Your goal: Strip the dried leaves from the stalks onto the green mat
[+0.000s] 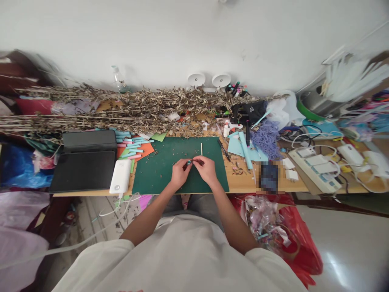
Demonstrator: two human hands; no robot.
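Note:
Over the green cutting mat (152,170), my left hand (180,172) is closed around a small light-blue paper roll (189,162). One end of the roll faces up and looks dark inside. My right hand (206,169) meets it at the fingertips, thumb and finger pinched near the roll's end. Whatever that pinch holds is too small to make out. Just beyond my right hand a thin pale stick (201,149) lies on the mat. Dry plant crumbs are scattered over the mat.
Left of the mat are a power bank (120,176), a black tablet (82,172) and several rolled paper tubes (132,148). Dried stalks (136,105) line the back. To the right lie purple yarn (267,138), a glue gun (231,127) and a power strip (316,170).

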